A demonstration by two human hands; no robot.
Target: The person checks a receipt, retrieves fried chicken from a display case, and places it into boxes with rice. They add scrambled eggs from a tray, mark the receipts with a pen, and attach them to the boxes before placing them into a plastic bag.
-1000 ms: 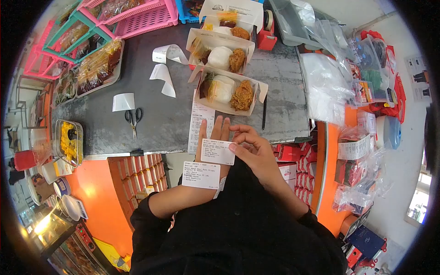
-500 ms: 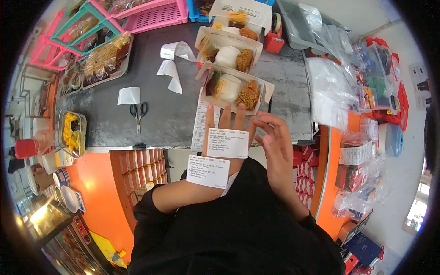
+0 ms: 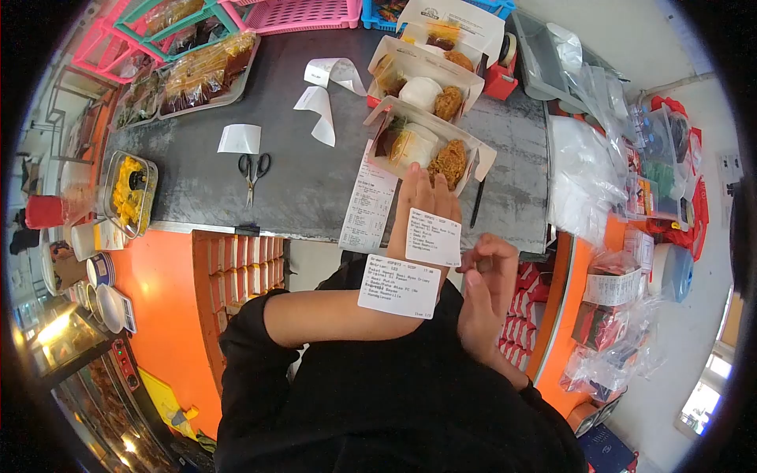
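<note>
The left hand [image 3: 423,195] reaches out palm down past the near edge of the table [image 3: 303,193], its grip flat with the fingers stretched out and lying close together, pinching nothing. Two printed labels rest on it: the upper label [image 3: 433,237] covers the back of the hand, and the lower label [image 3: 400,287] lies across the wrist, its top edge meeting the upper one. The fingertips overlap the near side of the nearest food box [image 3: 484,161]; whether they touch it I cannot tell. The right hand [image 3: 486,293] is raised just beside the upper label's right edge, its grip loosely curled with the thumb up; I cannot tell whether the fingertips pinch anything. In the nearest food box sit a white rice mound [image 3: 415,147] and a piece of fried chicken [image 3: 449,163], with two similar boxes lined up behind it. A long receipt [image 3: 369,206] lies to the left of the left hand, and a thin black stick [image 3: 478,203] to its right. Farther left on the table are black-handled scissors [image 3: 251,177], a white slip [image 3: 239,139] just above them and a curled paper strip [image 3: 317,116]. A red tape dispenser [image 3: 500,81] stands beside the boxes.
</note>
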